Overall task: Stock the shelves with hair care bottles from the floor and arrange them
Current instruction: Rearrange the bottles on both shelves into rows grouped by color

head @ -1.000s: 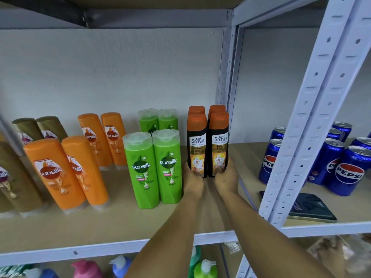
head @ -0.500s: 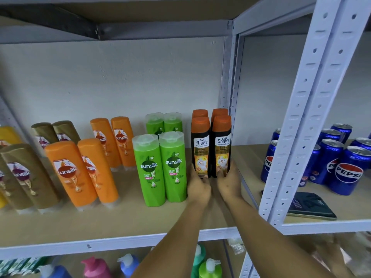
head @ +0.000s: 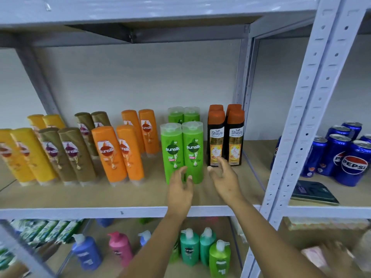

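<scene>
- Both hands hover open-fingered over the shelf (head: pixel 124 194), holding nothing.
- The left hand (head: pixel 180 189) sits before the green Sunsilk bottles (head: pixel 183 152).
- The right hand (head: pixel 225 180) reaches just below the black Shayla bottles (head: pixel 225 137), standing upright against the post.

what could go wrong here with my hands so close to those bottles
1. The left hand hangs open right in front of the green bottles; a bump could topple them into the tilted orange bottles.
2. The right hand is just off the black bottles, which are tall and narrow, so a knock might tip them against the shelf post.
</scene>
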